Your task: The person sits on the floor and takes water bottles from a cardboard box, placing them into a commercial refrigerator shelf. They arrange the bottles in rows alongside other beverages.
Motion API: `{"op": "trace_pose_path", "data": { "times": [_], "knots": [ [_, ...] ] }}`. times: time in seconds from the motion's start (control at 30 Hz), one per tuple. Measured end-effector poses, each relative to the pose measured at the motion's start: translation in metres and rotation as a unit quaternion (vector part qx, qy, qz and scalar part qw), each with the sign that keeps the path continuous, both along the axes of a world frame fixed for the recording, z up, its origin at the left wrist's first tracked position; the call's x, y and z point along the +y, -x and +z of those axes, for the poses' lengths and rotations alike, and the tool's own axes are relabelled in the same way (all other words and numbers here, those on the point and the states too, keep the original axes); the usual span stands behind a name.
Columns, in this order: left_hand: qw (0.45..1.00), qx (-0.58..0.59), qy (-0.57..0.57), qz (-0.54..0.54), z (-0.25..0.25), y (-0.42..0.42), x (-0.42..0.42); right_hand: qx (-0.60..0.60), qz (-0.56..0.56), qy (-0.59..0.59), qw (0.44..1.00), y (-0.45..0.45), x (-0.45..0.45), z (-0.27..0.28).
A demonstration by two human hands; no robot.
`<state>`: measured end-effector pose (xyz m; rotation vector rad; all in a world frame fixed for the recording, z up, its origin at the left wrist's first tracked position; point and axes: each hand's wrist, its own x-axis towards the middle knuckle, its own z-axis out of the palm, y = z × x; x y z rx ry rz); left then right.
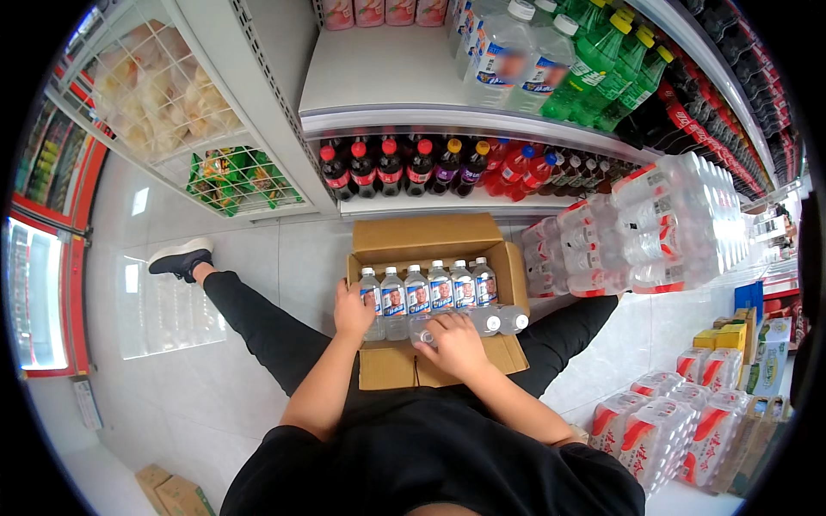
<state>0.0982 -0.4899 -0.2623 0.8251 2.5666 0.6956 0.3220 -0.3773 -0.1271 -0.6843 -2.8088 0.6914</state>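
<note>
An opened cardboard carton [426,233] sits between my legs with its flaps folded out. Inside, several clear plastic bottles [418,298] with blue-and-white labels line up side by side, white caps towards the shelf. Closer to me, a few more clear bottles [493,321] point their caps up at the camera. My left hand [353,308] grasps the carton's left side, close against the leftmost bottle; its fingertips are partly hidden. My right hand [455,342] curls over a clear bottle [423,329] in the nearer group, covering much of it.
Ahead are a lower shelf of dark and red drinks [406,171] and an upper shelf [381,71] with large clear and green bottles. Shrink-wrapped water packs [619,232] stand close on the right, with more packs [664,426] behind. A wire rack [161,97] rises at left.
</note>
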Motion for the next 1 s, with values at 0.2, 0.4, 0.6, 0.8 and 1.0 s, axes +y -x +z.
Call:
{"op": "trace_pose_path", "data": {
  "times": [0.2, 0.4, 0.6, 0.8, 1.0],
  "knots": [
    [1.0, 0.009, -0.003, -0.013, 0.001, 0.0, -0.004, 0.006, 0.038, -0.035, 0.999, -0.006, 0.001, -0.008],
    [0.988, 0.119, 0.011, -0.093, 0.03, -0.021, -0.005, 0.007, 0.031, -0.063, 0.998, -0.01, -0.003, -0.016],
    [0.938, -0.098, -0.133, -0.303, 0.055, -0.047, -0.007, 0.006, 0.005, -0.05, 0.999, -0.003, 0.0, -0.011],
    [0.884, -0.373, -0.185, -0.212, 0.05, -0.055, -0.005, 0.079, 0.032, 0.04, 0.996, 0.021, 0.025, 0.044],
    [0.886, -0.331, -0.298, -0.131, 0.077, -0.043, 0.011, 0.124, 0.147, 0.055, 0.98, 0.058, 0.063, 0.099]
  ]
}}
